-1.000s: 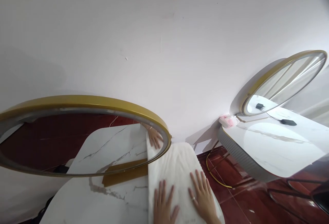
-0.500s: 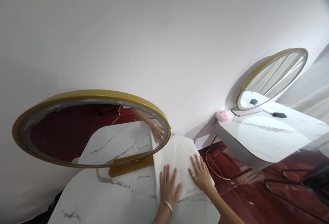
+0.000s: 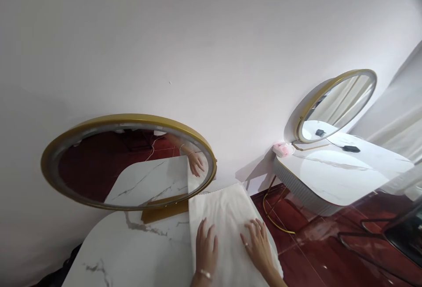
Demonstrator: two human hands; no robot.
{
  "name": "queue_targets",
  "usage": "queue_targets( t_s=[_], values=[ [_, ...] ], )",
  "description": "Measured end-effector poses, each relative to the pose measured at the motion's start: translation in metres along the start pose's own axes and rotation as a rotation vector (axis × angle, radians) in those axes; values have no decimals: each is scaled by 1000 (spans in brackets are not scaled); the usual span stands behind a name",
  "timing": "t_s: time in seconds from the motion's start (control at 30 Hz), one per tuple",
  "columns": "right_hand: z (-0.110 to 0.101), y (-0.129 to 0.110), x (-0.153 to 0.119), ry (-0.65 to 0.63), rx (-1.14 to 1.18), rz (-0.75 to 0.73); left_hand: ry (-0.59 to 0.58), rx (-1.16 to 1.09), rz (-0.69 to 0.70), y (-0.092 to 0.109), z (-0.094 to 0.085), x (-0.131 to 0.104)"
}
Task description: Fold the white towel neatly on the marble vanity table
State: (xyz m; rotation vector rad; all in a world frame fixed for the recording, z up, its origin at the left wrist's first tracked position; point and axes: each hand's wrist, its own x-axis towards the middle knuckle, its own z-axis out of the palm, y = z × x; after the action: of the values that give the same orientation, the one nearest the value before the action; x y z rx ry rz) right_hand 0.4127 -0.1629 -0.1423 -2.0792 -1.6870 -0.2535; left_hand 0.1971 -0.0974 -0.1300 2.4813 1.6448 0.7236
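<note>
A white cloth (image 3: 227, 216) lies over the right end of the marble-patterned table (image 3: 132, 252), with light creases between my hands. My left hand (image 3: 206, 247) rests on the cloth near its left edge, fingers spread, a bracelet at the wrist. On the cloth's right part sits my right hand (image 3: 259, 245), its fingers apart and slightly bent, with a ring on one finger. Neither hand grips anything. The oval mirror (image 3: 128, 118) with a gold frame stands behind the cloth's left side and reflects one hand.
To the right, a second marble-patterned table (image 3: 343, 172) carries another gold-framed mirror (image 3: 341, 104), a pink-and-white packet (image 3: 283, 149) and a black device (image 3: 351, 149) on a cord. A black chair (image 3: 407, 234) is at the right edge, on the red floor.
The cloth has moved toward me, baring a strip of table behind it. Both hands are slightly lower in view, with fingers more bent. The camera view has shifted a little.
</note>
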Motion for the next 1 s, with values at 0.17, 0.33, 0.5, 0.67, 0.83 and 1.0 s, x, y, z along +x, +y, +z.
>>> queue_targets(
  t_s=[0.17, 0.33, 0.5, 0.67, 0.83, 1.0],
  values=[
    [20, -11, 44, -45, 9, -50, -17, 35, -30, 21, 10, 43],
    [29, -23, 40, -70, -52, -20, 27, 59, -85, 10, 21, 32],
    [29, -42, 24, -25, -29, -87, 62, 94, -162, -12, 6, 19],
    [35, -79, 12, 29, -2, -138, 101, 121, -206, -48, -7, 3],
    [43, -134, -1, 65, 17, -163, 109, 134, -203, -99, -27, -17],
    [55, -207, -14, 41, 30, -169, 116, 209, -198, -165, -58, -40]
  ],
)
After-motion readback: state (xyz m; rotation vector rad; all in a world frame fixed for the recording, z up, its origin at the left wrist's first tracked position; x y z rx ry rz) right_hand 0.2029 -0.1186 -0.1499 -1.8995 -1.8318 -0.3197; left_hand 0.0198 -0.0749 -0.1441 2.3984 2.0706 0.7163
